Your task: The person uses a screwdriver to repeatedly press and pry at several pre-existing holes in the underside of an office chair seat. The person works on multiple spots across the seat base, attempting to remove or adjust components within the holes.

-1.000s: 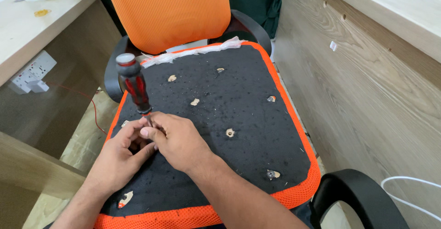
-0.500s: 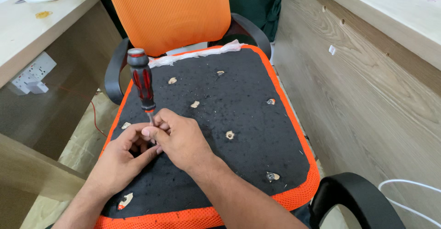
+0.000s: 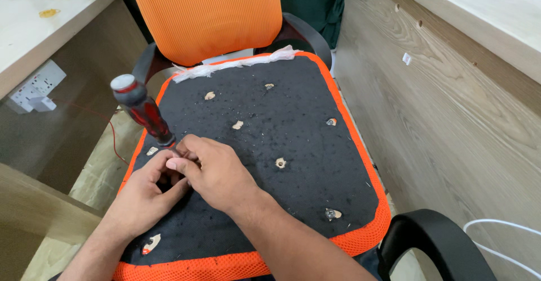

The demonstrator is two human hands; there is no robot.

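Note:
An orange office chair has its seat turned so a black board (image 3: 265, 151) with several small holes faces up. A screwdriver (image 3: 141, 110) with a red and black handle stands tilted to the upper left at the board's left edge. My right hand (image 3: 217, 171) pinches its shaft near the tip. My left hand (image 3: 141, 199) curls around the same spot from below, its fingertips touching the right hand's. The tip and whatever lies under it are hidden by my fingers.
The orange mesh backrest (image 3: 205, 13) rises behind the board. Black armrests stand at the left (image 3: 143, 61) and lower right (image 3: 437, 241). A wooden desk panel (image 3: 451, 106) is on the right; a white power strip (image 3: 34, 87) hangs under the left desk.
The screwdriver handle swung from leaning left to nearly upright, then back to leaning left. Both hands stayed clustered at its tip.

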